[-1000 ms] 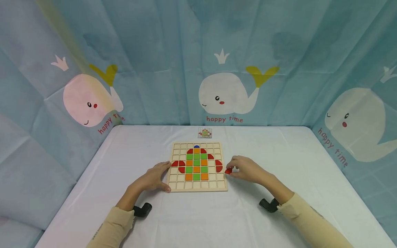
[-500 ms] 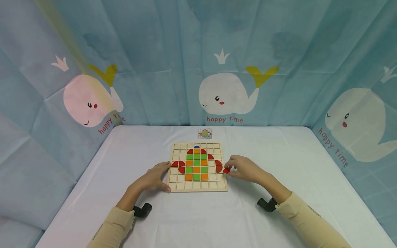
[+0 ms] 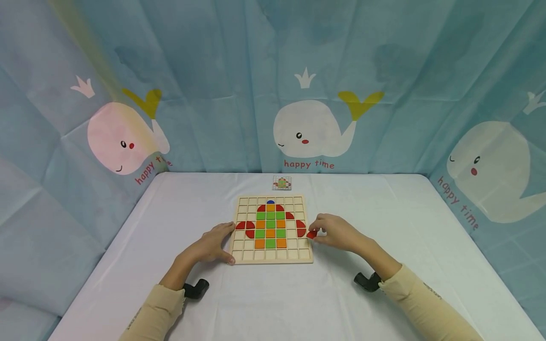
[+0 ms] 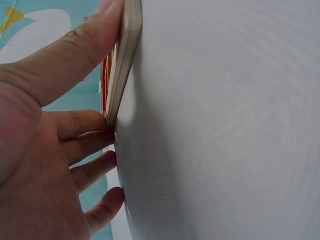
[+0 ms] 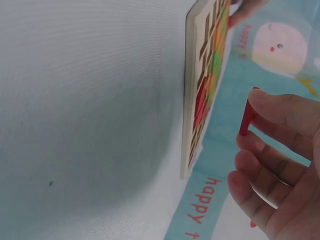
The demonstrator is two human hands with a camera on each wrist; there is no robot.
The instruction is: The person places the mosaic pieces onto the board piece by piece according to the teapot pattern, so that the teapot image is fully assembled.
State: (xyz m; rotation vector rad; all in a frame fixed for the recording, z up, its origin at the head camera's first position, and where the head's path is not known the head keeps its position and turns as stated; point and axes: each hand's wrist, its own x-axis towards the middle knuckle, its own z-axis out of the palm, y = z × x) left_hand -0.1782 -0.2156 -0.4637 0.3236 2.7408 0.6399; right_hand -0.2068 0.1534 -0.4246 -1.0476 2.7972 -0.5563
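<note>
A wooden grid board [image 3: 275, 255] lies mid-table, with green, orange and red tiles set in its squares and a blue half-round tile [image 3: 270, 202] near the top. My left hand [image 3: 211, 244] steadies its left side: the thumb touches the near corner, and the fairly straight fingers [image 4: 90, 142] meet the edge and the cloth. Off the right edge, my right hand [image 3: 337, 232] pinches a red tile [image 5: 247, 112] between thumb and fingertips. In the right wrist view that tile is raised above the board and seen edge-on, so its full outline is hidden there.
A small pattern card [image 3: 282, 183] lies behind the board, printed with a similar coloured figure. White cloth [image 3: 273, 303] covers the table. Blue curtains with whale prints [image 3: 311, 128] hang at the back and sides. Black wrist mounts [image 3: 197, 289] stick out beneath both forearms.
My right hand has shifted slightly left toward the board's right edge with the red tile, then stayed there. The left hand and the board have not moved.
</note>
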